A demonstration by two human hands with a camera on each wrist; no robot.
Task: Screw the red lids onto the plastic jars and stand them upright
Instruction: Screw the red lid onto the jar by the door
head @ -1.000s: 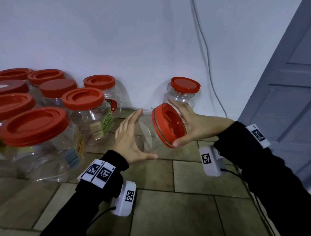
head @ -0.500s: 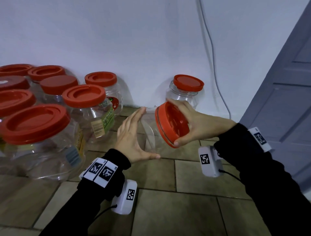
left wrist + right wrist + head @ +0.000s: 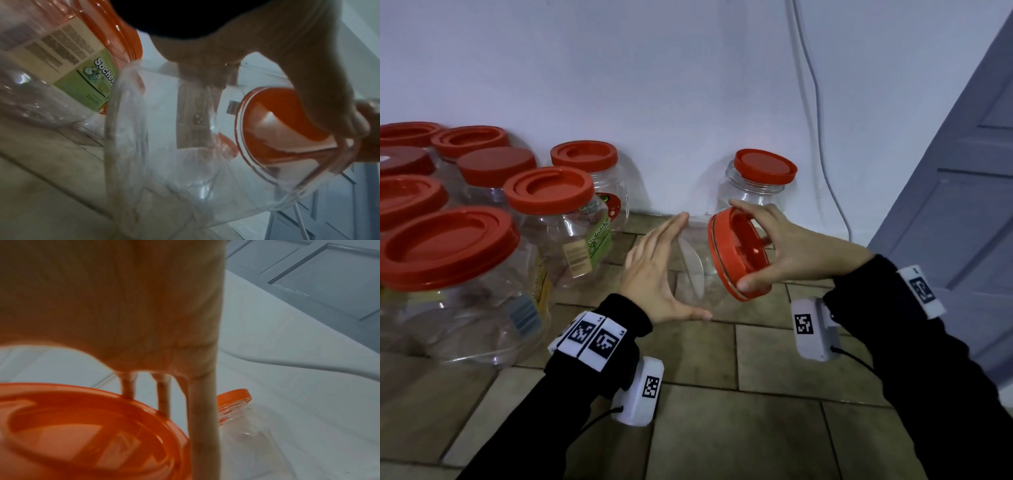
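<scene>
Since the earlier frame the lid (image 3: 738,253), gripped by the right hand (image 3: 784,253), is turned further on the tilted jar (image 3: 698,270); the left hand (image 3: 654,274), fingers straight, is pressed against the jar's base. Tightening is judged nearly finished.

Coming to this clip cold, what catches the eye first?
A clear jar lies on its side at the centre, the left hand steadying its base while the right hand grips its red lid. On the left, capped jars crowd upright along the wall.

Clear plastic jar (image 3: 697,274) lying on its side above tiled floor, red lid (image 3: 736,253) on its mouth, facing right.
</scene>
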